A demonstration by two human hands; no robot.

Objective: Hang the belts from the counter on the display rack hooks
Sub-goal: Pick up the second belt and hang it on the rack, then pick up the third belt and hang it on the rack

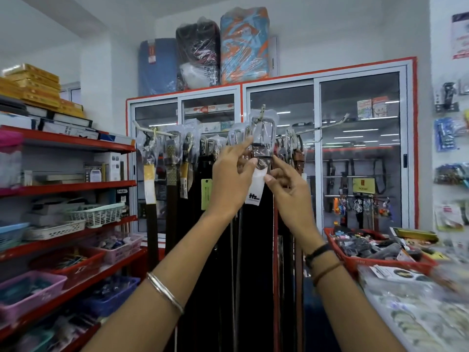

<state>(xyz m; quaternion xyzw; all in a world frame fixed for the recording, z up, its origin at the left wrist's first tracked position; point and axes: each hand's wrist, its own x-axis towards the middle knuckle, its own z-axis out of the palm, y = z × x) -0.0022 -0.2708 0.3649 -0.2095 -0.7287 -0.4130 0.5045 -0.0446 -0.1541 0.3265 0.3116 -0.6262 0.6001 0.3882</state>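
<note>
Reaching up with both arms, bangle (166,292) on the left wrist, dark bands (320,260) on the right. Left hand (232,179) pinches the belt (261,151) from its left side, thumb and index finger on the wrapped strap just below the buckle (262,129), other fingers loosely curled. Right hand (289,185) is narrow, fingertips on the belt's right edge and on the white tag (255,190) that hangs between the two hands. Buckle sits above both hands in a clear plastic sleeve; the sleeve's top is at the tip of a hook (262,109). Can't tell if it's fully seated on the hook. Strap drops straight down between the forearms, dark, mixed in with the other belts (175,179) already hanging left and right of the hands. Those hang from a white bar (154,129) up-left of the left hand; another bare hook arm (332,123) sticks out up-right of the right hand. Below-right of the right hand: counter (416,311) with packaged goods and a red basket (380,260). Left of the left hand: red shelves (76,143) with trays and boxes. Behind the rack: glass cabinet (360,148), wrapped bundles (243,47) on top.
</note>
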